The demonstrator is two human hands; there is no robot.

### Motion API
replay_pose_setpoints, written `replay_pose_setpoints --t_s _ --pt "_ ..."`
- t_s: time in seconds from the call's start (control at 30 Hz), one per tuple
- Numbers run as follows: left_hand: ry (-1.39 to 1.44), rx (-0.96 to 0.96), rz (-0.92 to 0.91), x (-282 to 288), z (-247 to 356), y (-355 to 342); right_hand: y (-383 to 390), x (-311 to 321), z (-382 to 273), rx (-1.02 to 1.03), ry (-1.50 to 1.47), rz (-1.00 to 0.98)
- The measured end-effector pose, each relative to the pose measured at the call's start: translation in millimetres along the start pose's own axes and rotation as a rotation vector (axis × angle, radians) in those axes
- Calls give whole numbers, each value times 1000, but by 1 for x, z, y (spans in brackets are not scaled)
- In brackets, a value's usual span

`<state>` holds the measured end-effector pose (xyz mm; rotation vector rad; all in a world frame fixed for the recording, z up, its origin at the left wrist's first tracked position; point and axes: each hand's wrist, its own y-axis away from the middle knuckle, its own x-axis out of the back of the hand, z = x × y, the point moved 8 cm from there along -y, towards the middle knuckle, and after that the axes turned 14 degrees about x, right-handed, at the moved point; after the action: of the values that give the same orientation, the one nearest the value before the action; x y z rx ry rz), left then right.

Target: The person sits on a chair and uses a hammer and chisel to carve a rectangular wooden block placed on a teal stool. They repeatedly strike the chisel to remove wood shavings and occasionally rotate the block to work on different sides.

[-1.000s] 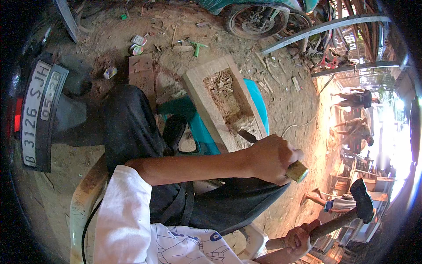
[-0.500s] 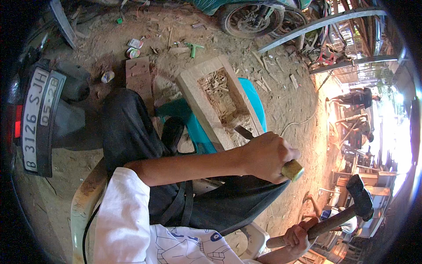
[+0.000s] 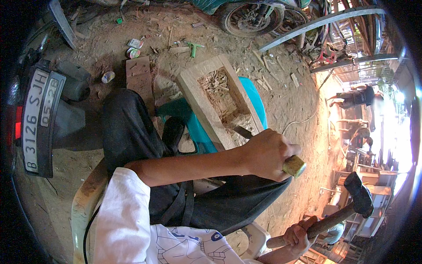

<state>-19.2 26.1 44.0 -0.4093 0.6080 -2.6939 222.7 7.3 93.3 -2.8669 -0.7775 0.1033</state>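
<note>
My left hand [image 3: 267, 155] is closed round a chisel [image 3: 295, 166]. Its yellowish handle end sticks out past my fist on the right, and the dark blade slants into the near end of a hollow. That hollow is cut into a pale wooden block [image 3: 190, 90] and holds loose chips and shavings. Beneath the block is a teal plastic stool [image 3: 256, 97]. Low on the right, my right hand [image 3: 298, 236] grips the wooden handle of a hammer [image 3: 332, 221]. The hammer's dark metal head is raised, to the right of the chisel handle and apart from it.
A motorcycle's rear with its plate [image 3: 40, 119] stands close on the left, and a motorcycle wheel [image 3: 252, 20] at the far side. A brown board [image 3: 139, 79], a green T-shaped tool [image 3: 194, 49] and scraps lie on the dirt floor. People [image 3: 357, 97] are in the background right.
The hammer head has shifted slightly left and up in the picture. My left hand and the chisel have moved only a little. People in the background have changed position.
</note>
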Motion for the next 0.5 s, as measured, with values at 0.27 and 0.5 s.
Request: replay_pose_setpoints --t_s 0.27,0.5 --pt "86 34 29 7 -4 -4 8 5 6 -73 43 259" --pt "136 17 39 17 1 -6 5 17 -15 142 129 21"
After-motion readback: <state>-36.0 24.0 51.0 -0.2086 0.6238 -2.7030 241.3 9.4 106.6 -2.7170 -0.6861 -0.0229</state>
